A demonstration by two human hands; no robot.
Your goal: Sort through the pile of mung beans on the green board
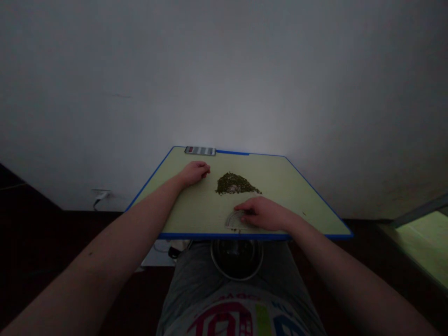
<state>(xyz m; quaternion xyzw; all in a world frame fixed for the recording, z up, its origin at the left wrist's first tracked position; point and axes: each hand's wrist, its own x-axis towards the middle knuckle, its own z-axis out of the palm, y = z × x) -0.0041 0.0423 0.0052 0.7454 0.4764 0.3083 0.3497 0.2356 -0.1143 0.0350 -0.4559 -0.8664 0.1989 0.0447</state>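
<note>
My right hand [261, 213] grips a clear protractor [232, 220] near the front edge of the pale yellow table [196, 212]. A few small bits lie just below the protractor at the table edge. Behind it is a heap of small green grains [235, 183], possibly beans or seeds, with a paler patch in its middle. To the left of the heap my left hand [196, 173] rests on the table with its fingers curled in; what they hold, if anything, is hidden. Under the front edge, between the legs, sits a round metal bowl [258, 267] with dark contents.
A phone [200, 150] with its screen lit lies at the table's back left edge. The table has a blue rim [224, 236] and stands against a grey wall [231, 79]. A plug with a cable [101, 195] is low on the wall at left.
</note>
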